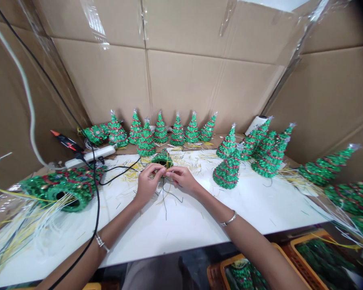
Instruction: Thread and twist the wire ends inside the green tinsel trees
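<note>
A small green tinsel Christmas tree (pixel 161 155) lies on its side on the white tabletop, its open base toward me. At that opening my left hand (pixel 149 180) and my right hand (pixel 183 178) meet, fingertips almost touching. Both are closed in a pinch on thin wires, whose gripped part is mostly hidden by the fingers. Yellow wires rise from the base above my fingertips. Dark green wires (pixel 165 201) trail below my hands onto the table. Yellow wire offcuts (pixel 127 176) are scattered around the tree.
Several finished-looking trees (pixel 177 131) stand along the cardboard wall; more (pixel 226 171) are at right. Large trees (pixel 69 181) with long wires lie at left, near a power strip (pixel 90 156), black cable (pixel 97 201) and hot glue gun (pixel 67 143). Orange crates (pixel 299 241) sit below the table edge.
</note>
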